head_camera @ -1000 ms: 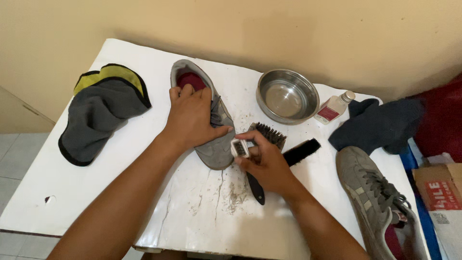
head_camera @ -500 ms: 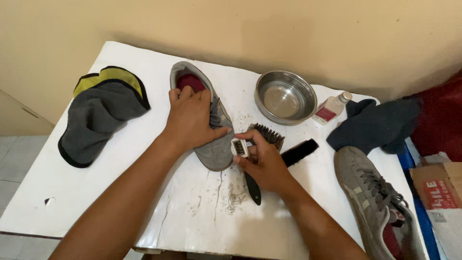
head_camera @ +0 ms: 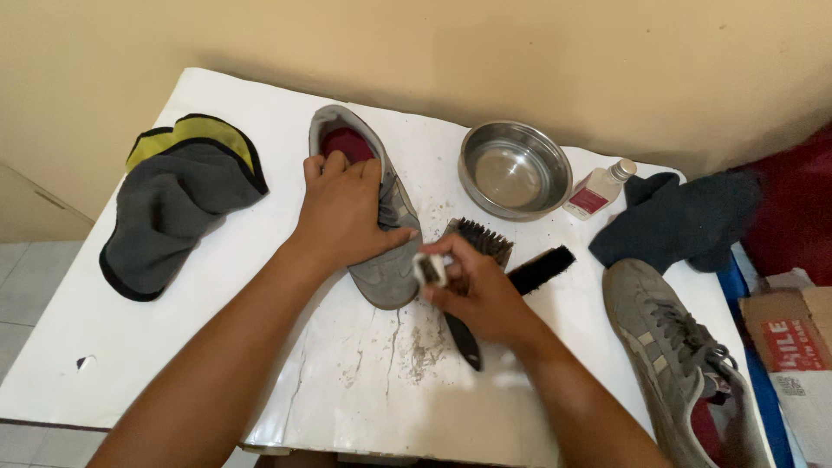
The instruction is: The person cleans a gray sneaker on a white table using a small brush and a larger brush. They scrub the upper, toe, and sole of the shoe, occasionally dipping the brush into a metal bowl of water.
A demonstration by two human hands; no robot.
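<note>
A white surface, cracked and speckled with dirt, stands against a beige wall. On it the left hand presses flat over a grey shoe with a red lining, fingers curled at its opening. The right hand is closed around a small pale brush held against the shoe's toe. Under that hand lie two black brushes. A steel bowl, a small bottle, grey cloths and a second shoe sit around.
</note>
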